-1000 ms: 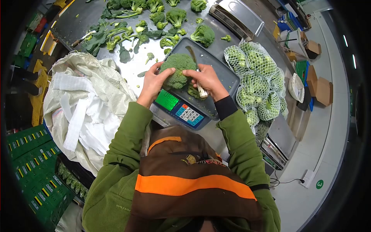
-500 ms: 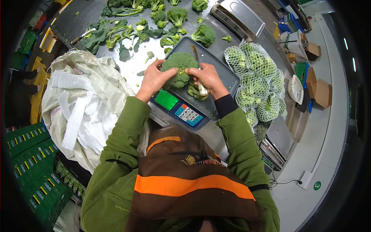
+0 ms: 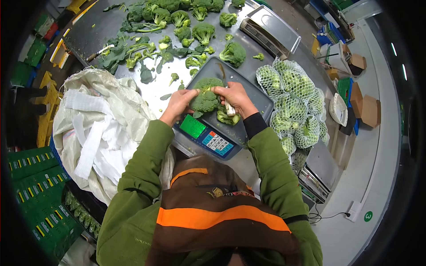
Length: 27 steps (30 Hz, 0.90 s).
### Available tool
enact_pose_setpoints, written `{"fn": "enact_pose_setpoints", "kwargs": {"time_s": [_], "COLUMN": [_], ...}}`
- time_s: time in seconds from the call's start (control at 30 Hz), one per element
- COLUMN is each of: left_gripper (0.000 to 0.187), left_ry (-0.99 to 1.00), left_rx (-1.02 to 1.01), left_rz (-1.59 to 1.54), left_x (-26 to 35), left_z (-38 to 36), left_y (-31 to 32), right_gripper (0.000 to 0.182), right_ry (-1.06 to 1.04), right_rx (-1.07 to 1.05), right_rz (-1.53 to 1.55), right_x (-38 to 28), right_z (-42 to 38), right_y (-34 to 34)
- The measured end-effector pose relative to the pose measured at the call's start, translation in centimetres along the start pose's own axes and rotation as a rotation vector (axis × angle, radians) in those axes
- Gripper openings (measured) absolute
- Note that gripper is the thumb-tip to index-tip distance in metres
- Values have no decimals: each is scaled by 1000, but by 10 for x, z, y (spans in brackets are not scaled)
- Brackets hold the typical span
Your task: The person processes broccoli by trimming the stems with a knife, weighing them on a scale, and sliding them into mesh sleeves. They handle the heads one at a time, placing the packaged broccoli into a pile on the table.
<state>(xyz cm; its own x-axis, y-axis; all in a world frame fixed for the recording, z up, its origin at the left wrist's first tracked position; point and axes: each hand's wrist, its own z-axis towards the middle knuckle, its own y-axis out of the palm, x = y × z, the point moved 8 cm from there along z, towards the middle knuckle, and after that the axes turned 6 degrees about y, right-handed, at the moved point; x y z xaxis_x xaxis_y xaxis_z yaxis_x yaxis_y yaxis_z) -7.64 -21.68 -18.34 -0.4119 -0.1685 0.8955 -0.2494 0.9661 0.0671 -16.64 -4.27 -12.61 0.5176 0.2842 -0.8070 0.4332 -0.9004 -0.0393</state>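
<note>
A broccoli head (image 3: 205, 103) is gripped between both hands above the grey tray of a digital scale (image 3: 262, 91). My left hand (image 3: 180, 104) is closed on its left side, the thumb pressing near a pale yellowish split across the crown. My right hand (image 3: 238, 98) is closed around the pale handle of a knife (image 3: 230, 108), whose stained blade points away from me. The right thumb also touches the broccoli at the split. A smaller broccoli piece (image 3: 227, 117) lies in the tray below. The scale's display (image 3: 193, 127) glows green; its digits are unreadable.
Broccoli heads (image 3: 203, 33) and leafy trimmings (image 3: 146, 71) cover the table's far side. Netted broccoli (image 3: 290, 104) is piled at right, near a second scale (image 3: 273, 26). Another knife (image 3: 98, 53) lies far left. A white sack (image 3: 66, 119) holding white netting stands at left.
The broccoli in my hands has opened along a split, its upper and lower parts now distinct. My thumbs have moved slightly apart. The whole scene sits a little lower in view.
</note>
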Motion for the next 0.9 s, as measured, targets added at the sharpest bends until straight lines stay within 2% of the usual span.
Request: {"fn": "enact_pose_setpoints", "kwargs": {"time_s": [0.1,0.2,0.23,0.33,0.37,0.47,0.63,0.83,0.9], "left_gripper": [59,55,60,63,58,60,59,52,37], "left_ry": [44,99,116,125,125,138,108,19,0], "left_rx": [32,110,115,84,71,22,9,-32,4], "left_rz": [-123,-78,-77,-44,-36,-53,10,14,45], "left_x": [12,27,31,33,34,32,24,20,21], "left_z": [-9,-15,-16,-12,-11,7,23,36,35], "left_y": [7,10,12,16,17,13,5,-1,-2], "right_gripper": [32,36,42,42,40,34,28,27,26], "right_ry": [-18,-4,-66,-50,-46,-30,-40,-43,-35], "right_rx": [-57,-7,32,25,24,24,7,13,17], "right_rz": [-38,-146,-166,-107,-93,-171,-88,-3,-10], "right_x": [-12,-18,-21,-11,-7,-3,-3,-3,-5], "right_z": [-7,-23,-26,-17,-14,-8,1,13,14], "right_y": [8,6,7,-1,-5,-11,-10,-8,-6]}}
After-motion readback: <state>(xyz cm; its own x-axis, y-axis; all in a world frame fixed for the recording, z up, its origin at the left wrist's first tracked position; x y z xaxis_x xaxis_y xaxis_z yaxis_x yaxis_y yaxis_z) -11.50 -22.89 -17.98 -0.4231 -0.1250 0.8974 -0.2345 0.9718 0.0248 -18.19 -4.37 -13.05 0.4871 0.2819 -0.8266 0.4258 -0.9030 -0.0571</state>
